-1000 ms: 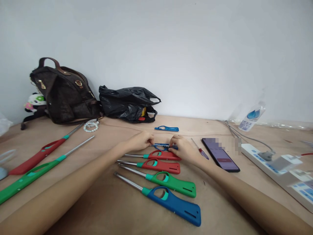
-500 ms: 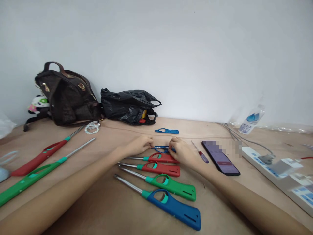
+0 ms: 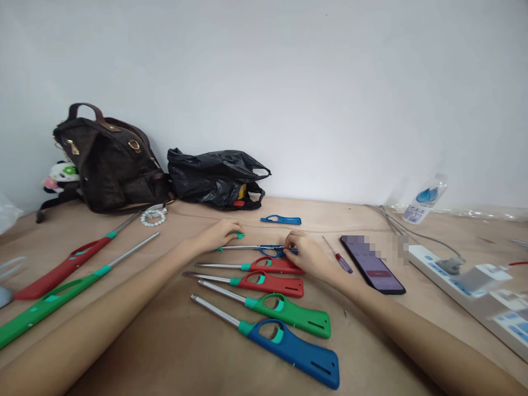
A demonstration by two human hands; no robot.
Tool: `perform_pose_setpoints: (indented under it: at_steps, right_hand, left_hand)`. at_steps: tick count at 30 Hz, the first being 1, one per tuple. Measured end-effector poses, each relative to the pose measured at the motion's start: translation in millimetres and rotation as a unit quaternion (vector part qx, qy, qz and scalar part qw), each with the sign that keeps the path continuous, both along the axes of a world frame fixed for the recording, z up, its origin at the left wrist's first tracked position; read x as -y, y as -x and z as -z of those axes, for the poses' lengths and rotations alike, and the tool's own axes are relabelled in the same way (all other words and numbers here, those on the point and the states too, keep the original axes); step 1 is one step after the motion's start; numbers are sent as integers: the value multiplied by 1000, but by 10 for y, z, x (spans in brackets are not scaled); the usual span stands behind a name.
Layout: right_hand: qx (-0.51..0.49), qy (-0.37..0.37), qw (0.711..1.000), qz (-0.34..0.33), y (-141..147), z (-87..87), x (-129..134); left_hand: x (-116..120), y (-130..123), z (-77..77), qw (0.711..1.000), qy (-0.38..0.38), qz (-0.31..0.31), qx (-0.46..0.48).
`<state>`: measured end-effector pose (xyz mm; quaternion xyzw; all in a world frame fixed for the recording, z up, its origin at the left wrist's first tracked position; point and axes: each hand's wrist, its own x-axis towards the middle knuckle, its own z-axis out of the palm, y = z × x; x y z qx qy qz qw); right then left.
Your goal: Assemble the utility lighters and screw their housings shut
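Note:
My left hand [image 3: 226,234] is closed in a pinch on a small teal plastic piece [image 3: 240,235], just above the table. Below it lies another teal bit [image 3: 220,249], near the tip of a thin metal tube. That tube runs into an opened blue gas lighter [image 3: 270,252], whose inside faces up. My right hand [image 3: 300,248] grips the handle end of this lighter, its fingers partly covering it. Farther back is a separate blue handle half [image 3: 281,220]. Nearer me lie two red lighters [image 3: 272,284], a green lighter [image 3: 291,316] and a whole blue lighter [image 3: 295,352].
A screwdriver [image 3: 343,262], a phone [image 3: 373,267] and a power strip [image 3: 443,283] lie to the right. A plastic bottle [image 3: 424,201] stands behind. Left are a red lighter [image 3: 61,269], a green lighter [image 3: 53,302], a bracelet [image 3: 153,218], a dark bag [image 3: 115,165] and a black plastic bag [image 3: 214,179].
My left hand has moved left and slightly away from the opened lighter, now with the teal piece in its fingers. The metal tube is uncovered. My right hand stays at the handle.

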<state>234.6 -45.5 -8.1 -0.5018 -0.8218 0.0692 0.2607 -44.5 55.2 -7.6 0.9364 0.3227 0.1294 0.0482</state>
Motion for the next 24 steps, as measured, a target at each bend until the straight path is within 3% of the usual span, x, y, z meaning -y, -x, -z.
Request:
perform_pose_setpoints:
  at_steps: [5,10,14,17,24]
  right_hand:
    - [-19,10,1000,2,5,-24,31]
    - [-64,36,997,0,0,-6,33]
    - [-86,38,996,0,-22,76,-23]
    - [-90,38,995,-5,-42,125,-62]
    - [-109,41,993,4,-57,193,-94]
  left_hand:
    - [9,-2,21,1000,-12,14,9]
    - [92,-64,-59,999,-4,-8,48]
    - [309,-276,-138,993,18,-7,120]
    - [476,-490,-133,990,29,39,134]
    - [521,-779,-10,998,-47,12,45]
